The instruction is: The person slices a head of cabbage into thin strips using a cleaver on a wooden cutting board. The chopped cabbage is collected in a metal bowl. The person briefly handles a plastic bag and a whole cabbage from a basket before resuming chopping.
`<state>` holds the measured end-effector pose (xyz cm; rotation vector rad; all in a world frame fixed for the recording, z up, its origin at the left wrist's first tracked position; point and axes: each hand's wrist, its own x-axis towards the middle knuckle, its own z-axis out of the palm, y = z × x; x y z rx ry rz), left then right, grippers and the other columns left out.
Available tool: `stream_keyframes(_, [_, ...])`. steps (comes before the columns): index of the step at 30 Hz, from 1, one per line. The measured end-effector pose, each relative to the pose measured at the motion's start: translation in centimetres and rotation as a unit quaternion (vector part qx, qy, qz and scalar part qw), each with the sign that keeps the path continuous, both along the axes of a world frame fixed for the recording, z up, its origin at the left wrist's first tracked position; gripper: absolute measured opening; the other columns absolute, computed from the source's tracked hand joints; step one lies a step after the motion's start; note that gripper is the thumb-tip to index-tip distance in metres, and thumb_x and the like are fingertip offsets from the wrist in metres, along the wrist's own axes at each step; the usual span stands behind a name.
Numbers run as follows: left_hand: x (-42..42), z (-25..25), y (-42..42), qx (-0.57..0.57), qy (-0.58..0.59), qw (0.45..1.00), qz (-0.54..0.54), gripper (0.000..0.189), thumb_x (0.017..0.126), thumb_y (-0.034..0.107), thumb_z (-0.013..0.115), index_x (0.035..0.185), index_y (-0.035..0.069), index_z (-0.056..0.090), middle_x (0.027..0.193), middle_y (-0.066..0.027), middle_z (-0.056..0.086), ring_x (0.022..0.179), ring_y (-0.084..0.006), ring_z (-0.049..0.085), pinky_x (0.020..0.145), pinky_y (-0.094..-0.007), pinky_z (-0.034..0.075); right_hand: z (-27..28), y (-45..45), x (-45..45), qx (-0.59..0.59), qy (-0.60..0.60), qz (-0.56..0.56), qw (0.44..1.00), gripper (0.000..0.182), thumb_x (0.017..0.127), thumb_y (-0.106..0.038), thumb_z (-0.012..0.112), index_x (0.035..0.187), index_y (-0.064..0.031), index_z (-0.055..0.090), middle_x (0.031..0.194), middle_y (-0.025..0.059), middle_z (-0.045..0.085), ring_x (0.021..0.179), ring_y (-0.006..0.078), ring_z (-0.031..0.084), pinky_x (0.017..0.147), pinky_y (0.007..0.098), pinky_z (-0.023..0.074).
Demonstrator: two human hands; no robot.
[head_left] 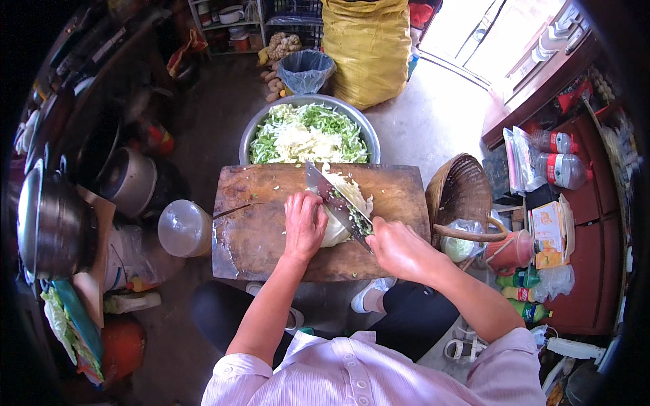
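A thick wooden chopping board lies before me. On its middle rests a pale cabbage piece, pressed by my left hand with its fingers curled over the top. My right hand grips the handle of a cleaver, whose broad blade slants up and left across the cabbage, close to my left fingertips. Bits of green leaf cling to the blade. Shredded cabbage lies just beyond it. Behind the board stands a large metal basin heaped with shredded green and white cabbage.
Right of the board are a wicker basket, a bagged cabbage and plastic bottles. A translucent plastic container is at the left. Beyond the basin stand a bag-lined bin and a yellow woven sack.
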<state>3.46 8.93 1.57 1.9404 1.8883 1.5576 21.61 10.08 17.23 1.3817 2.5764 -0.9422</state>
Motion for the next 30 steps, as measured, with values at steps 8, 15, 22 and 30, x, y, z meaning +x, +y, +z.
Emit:
stream_keyframes(8, [-0.3,0.1,-0.7,0.004,-0.019,1.000,-0.007,0.023,0.073,0.002,0.060,0.094,0.008,0.055,0.096,-0.0118,0.053,0.091,-0.0316,0.049,0.078,-0.0411,0.039,-8.7,-0.8,-1.9,0.053,0.026,-0.054,0.997,0.020,0.090,-0.015,0.049,0.089,0.0054,0.050,0.077,0.0306,0.061,0.075,0.0484,0.060,0.069,0.0561,0.0483])
stream_keyframes(15, [-0.6,1.4,-2.0,-0.048,0.040,0.998,0.004,0.026,0.075,0.002,0.061,0.100,0.009,0.057,0.097,-0.0119,0.051,0.094,-0.0312,0.046,0.084,-0.0403,0.038,-5.0,-0.8,-1.2,0.066,0.021,-0.049,0.996,0.025,0.091,-0.018,0.050,0.092,0.0063,0.049,0.074,0.0304,0.060,0.075,0.0489,0.059,0.069,0.0557,0.0467])
stream_keyframes(22, [-0.6,0.8,-2.0,-0.056,0.024,0.998,0.010,0.025,0.076,0.003,0.061,0.100,0.009,0.057,0.097,-0.0120,0.051,0.094,-0.0315,0.046,0.085,-0.0417,0.039,0.4,-1.5,-0.4,0.037,-0.004,-0.003,0.999,0.023,0.091,-0.016,0.050,0.089,0.0068,0.048,0.075,0.0314,0.059,0.076,0.0500,0.058,0.070,0.0564,0.0447])
stream_keyframes(30, [-0.2,-0.7,-2.1,-0.023,0.007,0.999,0.030,0.029,0.071,0.004,0.062,0.099,0.011,0.058,0.096,-0.0110,0.051,0.092,-0.0307,0.046,0.083,-0.0418,0.040,-1.5,-0.6,-1.6,-0.016,-0.019,-0.013,1.000,0.024,0.091,-0.015,0.051,0.090,0.0091,0.050,0.077,0.0328,0.059,0.080,0.0498,0.059,0.073,0.0551,0.0459])
